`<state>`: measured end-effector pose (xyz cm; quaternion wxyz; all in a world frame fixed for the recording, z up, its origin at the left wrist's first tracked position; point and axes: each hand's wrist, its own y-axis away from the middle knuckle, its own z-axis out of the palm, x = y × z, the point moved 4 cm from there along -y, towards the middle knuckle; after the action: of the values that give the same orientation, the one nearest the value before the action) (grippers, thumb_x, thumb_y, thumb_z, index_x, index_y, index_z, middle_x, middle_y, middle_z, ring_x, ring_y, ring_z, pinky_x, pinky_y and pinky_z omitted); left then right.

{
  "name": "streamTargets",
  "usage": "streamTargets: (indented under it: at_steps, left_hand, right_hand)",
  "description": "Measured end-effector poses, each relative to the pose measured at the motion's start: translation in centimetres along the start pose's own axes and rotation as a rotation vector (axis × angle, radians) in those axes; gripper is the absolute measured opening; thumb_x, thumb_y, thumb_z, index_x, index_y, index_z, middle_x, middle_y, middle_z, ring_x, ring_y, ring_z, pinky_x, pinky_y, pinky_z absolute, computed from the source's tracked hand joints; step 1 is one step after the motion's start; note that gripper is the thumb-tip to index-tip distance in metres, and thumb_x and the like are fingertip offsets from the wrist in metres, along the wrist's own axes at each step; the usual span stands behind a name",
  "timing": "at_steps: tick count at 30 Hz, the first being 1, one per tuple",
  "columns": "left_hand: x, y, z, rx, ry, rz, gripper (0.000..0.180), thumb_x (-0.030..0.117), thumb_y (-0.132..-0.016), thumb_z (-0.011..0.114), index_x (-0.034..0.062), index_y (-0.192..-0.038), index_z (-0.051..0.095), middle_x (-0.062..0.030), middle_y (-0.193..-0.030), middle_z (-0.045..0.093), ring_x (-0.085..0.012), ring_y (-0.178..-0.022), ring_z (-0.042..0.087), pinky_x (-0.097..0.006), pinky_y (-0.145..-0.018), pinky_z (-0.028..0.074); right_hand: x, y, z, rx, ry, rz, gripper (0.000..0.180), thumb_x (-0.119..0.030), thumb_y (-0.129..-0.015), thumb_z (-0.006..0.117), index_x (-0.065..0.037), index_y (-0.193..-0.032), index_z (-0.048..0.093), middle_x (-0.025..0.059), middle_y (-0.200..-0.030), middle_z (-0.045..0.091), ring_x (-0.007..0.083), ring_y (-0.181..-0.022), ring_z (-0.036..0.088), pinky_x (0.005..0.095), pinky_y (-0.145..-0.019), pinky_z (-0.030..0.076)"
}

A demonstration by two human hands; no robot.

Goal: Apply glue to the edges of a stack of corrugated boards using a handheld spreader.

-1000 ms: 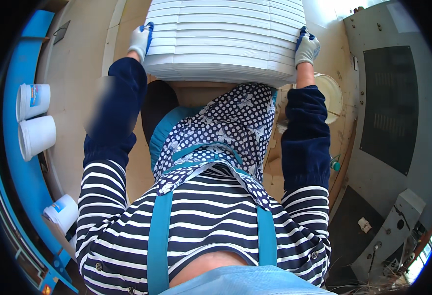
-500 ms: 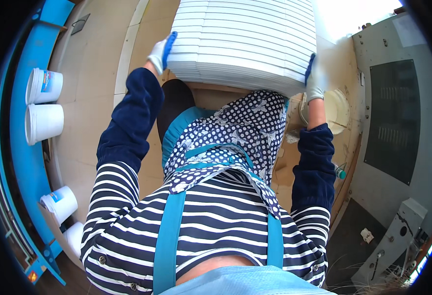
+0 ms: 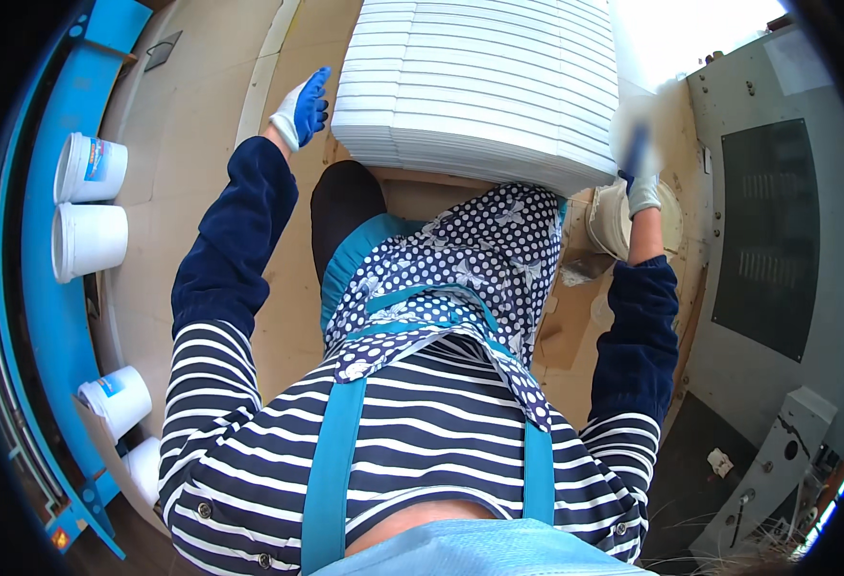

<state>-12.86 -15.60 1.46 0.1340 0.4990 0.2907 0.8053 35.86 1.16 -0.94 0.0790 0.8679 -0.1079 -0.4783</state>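
Left hand (image 3: 304, 108) is open, fingers spread, just off the white slat stack (image 3: 479, 86); right hand (image 3: 641, 180) grips its far end. Stack runs left-right.

One tall stack of white flat sheets (image 3: 479, 86) sits at twelve o'clock; its layers are too many and too thin to count. Two gloved hands show: the left hand (image 3: 302, 108) at eleven o'clock, the right hand (image 3: 641, 182) at one o'clock. Four white tubs line the blue rail at nine o'clock: two upper tubs (image 3: 89, 206), two lower tubs (image 3: 119, 422). One white bucket (image 3: 612, 219) stands at two o'clock.
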Motion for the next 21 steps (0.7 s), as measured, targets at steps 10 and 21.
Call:
streamTargets:
  at_steps: [10, 21]
  left_hand:
    - [6.3, 4.8, 4.8, -0.083, -0.211, 0.294, 0.043, 0.034, -0.088, 0.046, 0.0007, -0.116, 0.047, -0.0126, -0.107, 0.057, -0.0225, -0.1, 0.055, -0.03, -0.087, 0.044]
    - [2.6, -4.9, -2.1, 0.497, -0.556, 0.531, 0.035, 0.028, -0.083, 0.057, -0.0021, -0.1, 0.058, -0.0084, -0.089, 0.061, -0.0138, -0.075, 0.055, -0.025, -0.067, 0.044]
  right_hand:
    - [-6.3, 1.9, -2.9, -0.259, -0.47, 0.153, 0.065, -0.055, -0.084, 0.04, 0.002, -0.114, 0.05, 0.0149, -0.103, 0.058, 0.0164, -0.094, 0.053, 0.0262, -0.077, 0.045]
    - [-6.8, -2.6, 0.2, 0.233, 0.111, -0.028, 0.038, -0.035, -0.078, 0.058, 0.002, -0.081, 0.064, 0.0102, -0.067, 0.061, 0.0188, -0.058, 0.053, 0.0305, -0.06, 0.043]
